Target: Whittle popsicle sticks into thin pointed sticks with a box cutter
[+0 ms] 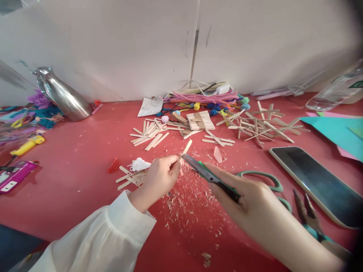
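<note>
My left hand (162, 174) pinches a wooden craft stick (186, 147), whose far end points up and away from me. In my right hand (246, 200) is a utility knife (214, 179) with its blade out. The blade tip meets the stick just beyond my left fingertips. Wood shavings (190, 204) lie scattered on the red table below both hands. Beside my left wrist are a small pile of craft sticks (129, 177) and a white crumpled piece (139, 164). The stick's lower end is hidden in my fingers.
Scissors (276, 183), pliers (307, 215) and a phone (317, 181) lie at the right. Craft sticks (151, 132) and pipe cleaners (204, 97) spread along the back. A metal jug (64, 94) and a yellow glue gun (27, 145) are at the left; a plastic bottle (334, 92) stands back right.
</note>
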The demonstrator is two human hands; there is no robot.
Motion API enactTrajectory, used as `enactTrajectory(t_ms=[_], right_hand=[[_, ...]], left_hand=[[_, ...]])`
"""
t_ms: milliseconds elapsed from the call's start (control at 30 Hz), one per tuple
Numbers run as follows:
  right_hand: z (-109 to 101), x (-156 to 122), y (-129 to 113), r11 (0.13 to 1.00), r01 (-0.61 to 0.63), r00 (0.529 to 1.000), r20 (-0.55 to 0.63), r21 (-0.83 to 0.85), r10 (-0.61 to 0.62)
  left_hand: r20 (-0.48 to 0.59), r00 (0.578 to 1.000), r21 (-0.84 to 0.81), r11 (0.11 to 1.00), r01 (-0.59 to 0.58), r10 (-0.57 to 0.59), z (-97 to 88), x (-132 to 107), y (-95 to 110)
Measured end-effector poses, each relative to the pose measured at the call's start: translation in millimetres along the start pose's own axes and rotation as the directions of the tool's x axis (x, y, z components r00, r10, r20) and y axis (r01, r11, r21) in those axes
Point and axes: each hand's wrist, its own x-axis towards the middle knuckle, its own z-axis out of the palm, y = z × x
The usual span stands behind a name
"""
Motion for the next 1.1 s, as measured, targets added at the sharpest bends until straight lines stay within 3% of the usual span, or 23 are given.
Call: enactTrajectory(t_ms=[133,300,433,567,800,933,1100], right_hand=[[1.2,-1.8,2.8,0.977,0.103,0.986,-0.112,-0.186,-0.126],[-2.3,-1.9,5.0,0.981,0.062,0.987,-0.133,-0.182,-0.087],[-5.9,-0.3,6.8,0.998,-0.055,0.998,-0.028,-0.029,0.054],[-6.8,1.4,6.9,0.972,-0.213,0.974,0.099,0.097,0.204],[-7.3,4.4,2.0,0.897,-0.336,0.934,0.225,0.286,0.278],[-6.1,4.5,-1.0,0.935,-0.277,0.955,0.173,0.221,0.242],[-2.6,2.1,0.3,0.999,-0.042,0.999,0.024,-0.012,0.042]], left_hand=[[0.009,1.0,-0.05,0.999,-0.009,0.01,0.8,1.3,-1.2],[0.037,0.999,-0.13,0.991,0.006,-0.002,1.2,1.8,-4.4],[0.035,0.999,-0.151,0.988,0.033,-0.028,1.5,0.8,-5.2],[0.013,1.0,-0.154,0.988,0.029,-0.027,0.9,0.7,-4.5],[-0.012,1.0,-0.133,0.991,-0.005,0.003,0.3,1.3,-3.9],[-0.003,1.0,-0.095,0.995,0.008,-0.009,0.9,1.4,-3.9],[0.027,0.999,-0.052,0.998,0.019,-0.018,1.5,0.6,-3.2]])
